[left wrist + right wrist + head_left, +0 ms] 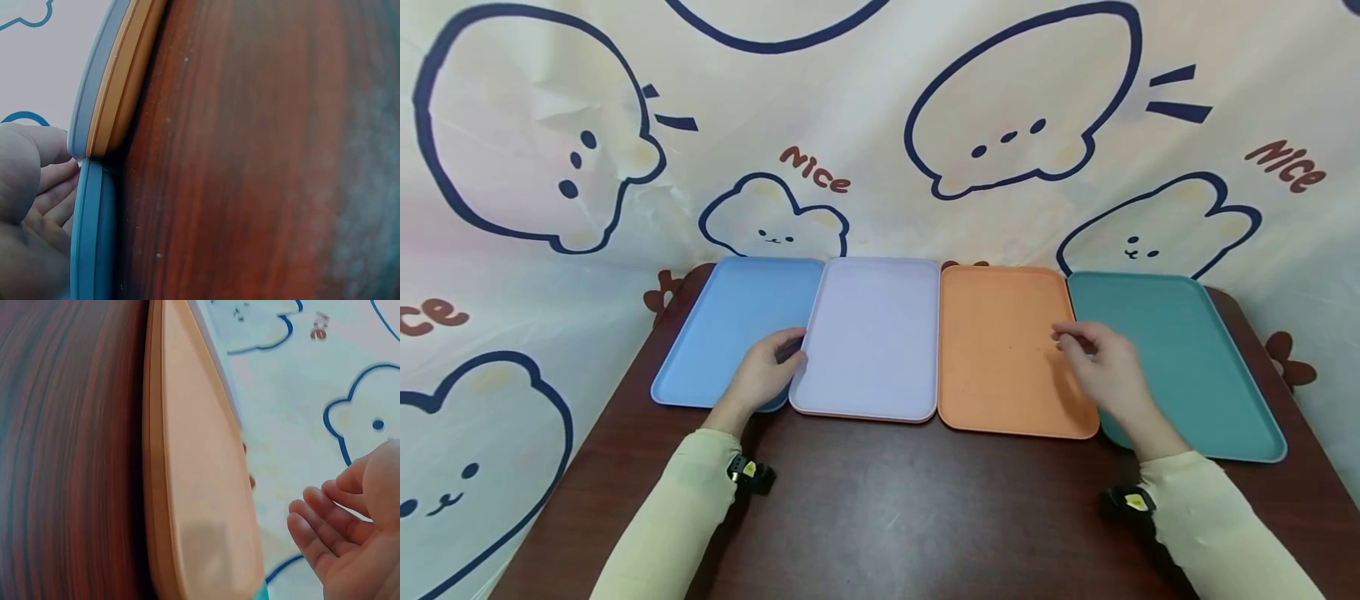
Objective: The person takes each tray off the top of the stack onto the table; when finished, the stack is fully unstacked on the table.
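Observation:
A lavender tray (872, 342) lies flat at the middle of the row, stacked on an orange tray whose rim (119, 81) shows below it in the left wrist view. My left hand (763, 371) is over the blue tray (752, 308), its thumb and fingertips at the lavender tray's left edge; whether they press on it is unclear. Another orange tray (1007, 358) sits to the right of the lavender one. Above its right side hovers my right hand (1108, 367), fingers loosely bent and holding nothing. Beyond it lies a green tray (1180, 367).
All the trays lie side by side on a dark wooden table (895, 508). Behind the table hangs a pale curtain (880, 108) with cartoon outlines. A wrist camera (752, 475) is strapped to the left sleeve, and another camera (1126, 502) to the right.

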### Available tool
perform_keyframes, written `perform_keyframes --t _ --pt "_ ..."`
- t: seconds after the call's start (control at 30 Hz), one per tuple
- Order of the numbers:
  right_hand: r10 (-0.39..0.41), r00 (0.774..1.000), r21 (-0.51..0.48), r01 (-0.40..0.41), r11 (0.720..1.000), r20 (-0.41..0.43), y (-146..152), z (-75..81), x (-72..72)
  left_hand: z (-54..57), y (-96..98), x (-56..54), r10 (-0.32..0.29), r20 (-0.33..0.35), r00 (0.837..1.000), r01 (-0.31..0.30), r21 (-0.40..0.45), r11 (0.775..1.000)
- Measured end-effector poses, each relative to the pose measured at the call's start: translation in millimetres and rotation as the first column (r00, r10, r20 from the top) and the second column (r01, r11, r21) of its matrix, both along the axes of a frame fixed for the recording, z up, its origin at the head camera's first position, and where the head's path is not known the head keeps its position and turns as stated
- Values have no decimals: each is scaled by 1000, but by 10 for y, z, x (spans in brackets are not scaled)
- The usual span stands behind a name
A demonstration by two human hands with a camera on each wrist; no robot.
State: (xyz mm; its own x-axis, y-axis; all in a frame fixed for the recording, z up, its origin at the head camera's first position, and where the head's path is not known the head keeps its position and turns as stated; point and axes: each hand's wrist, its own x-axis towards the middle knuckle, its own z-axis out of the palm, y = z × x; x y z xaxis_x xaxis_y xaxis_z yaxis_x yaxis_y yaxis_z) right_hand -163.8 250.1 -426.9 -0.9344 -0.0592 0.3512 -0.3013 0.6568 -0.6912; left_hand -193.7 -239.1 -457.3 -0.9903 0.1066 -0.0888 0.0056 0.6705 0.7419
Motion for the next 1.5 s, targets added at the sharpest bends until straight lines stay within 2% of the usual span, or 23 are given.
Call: perform_keyframes --t 0.1,0.2,0.4,0.57,0.83,0.9,1.07,1.23,1.37,1.5 --pt "37 998 3 -37 999 46 -169 18 -35 0 1 2 0 -2 1000 0 -2 1000" --pt "74 989 -6 -73 997 129 -321 23 -69 -1 3 6 -2 -5 1000 2 -5 1000" --pt "120 946 -43 -112 993 302 -584 -43 -148 -7 9 11 -6 7 1000 6 3 1000" --pt "161 918 -93 -136 986 363 -793 -124 -214 -10 5 1 -2 6 1000 2 11 1000" --pt "175 876 -80 -155 985 449 -1137 -230 -288 9 -1 6 0 0 1000 0 10 1000" --pt "165 880 -65 -152 986 446 -1208 -261 -307 8 0 6 -2 -1 1000 2 7 1000" --pt "141 907 -41 -136 990 396 -1357 -322 -345 -8 3 7 -6 0 1000 6 0 1000" --pt "107 915 -41 -98 994 390 -1466 -325 -354 2 24 11 -7 -7 1000 7 -6 1000" --pt "48 924 -25 -42 999 378 -1541 -315 -363 15 29 9 -10 -11 1000 10 -9 1000" --pt "7 925 -50 14 999 380 -1581 -321 -360 7 18 14 -7 -12 1000 7 -10 1000"
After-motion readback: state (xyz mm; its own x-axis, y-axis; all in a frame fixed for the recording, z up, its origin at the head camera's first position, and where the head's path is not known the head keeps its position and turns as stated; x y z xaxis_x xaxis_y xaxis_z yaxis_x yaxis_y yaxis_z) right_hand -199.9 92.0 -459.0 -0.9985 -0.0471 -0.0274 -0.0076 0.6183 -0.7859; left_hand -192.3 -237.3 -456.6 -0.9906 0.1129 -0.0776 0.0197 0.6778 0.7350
